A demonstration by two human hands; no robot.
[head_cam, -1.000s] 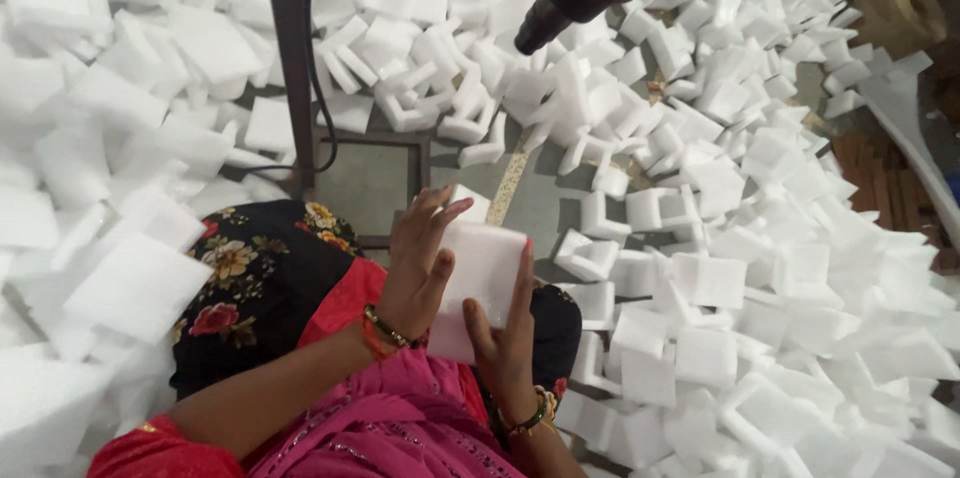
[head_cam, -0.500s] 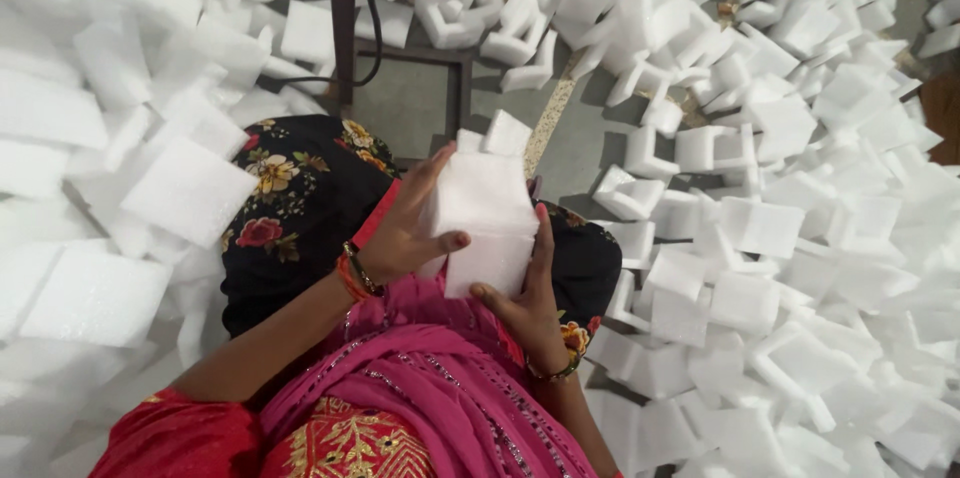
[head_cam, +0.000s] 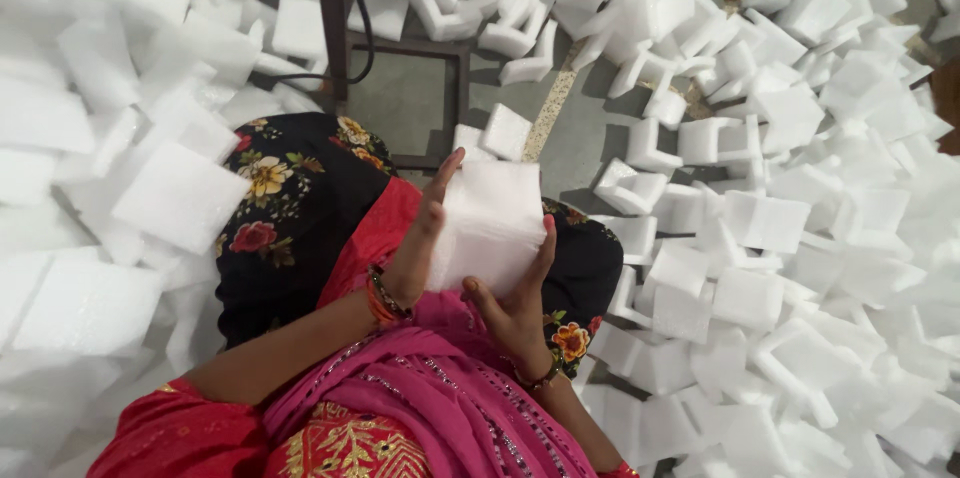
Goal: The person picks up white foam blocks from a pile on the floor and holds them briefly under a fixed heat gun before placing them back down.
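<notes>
Two hands are seen over the lap, a white foam stack (head_cam: 487, 228) pressed between them. Left hand (head_cam: 415, 248) is laid flat along the stack's left face, fingers extended; right hand (head_cam: 515, 298) is cupped under the lower right corner, fingers curled up its side. Black floral fabric (head_cam: 290, 198) lies just beyond the left hand. Loose foam pieces (head_cam: 760, 228) are heaped beyond the right hand; a dark metal frame (head_cam: 335, 28) stands farther off. Risk judged: with palm pressure only, the light stack could fan apart and slip.
</notes>
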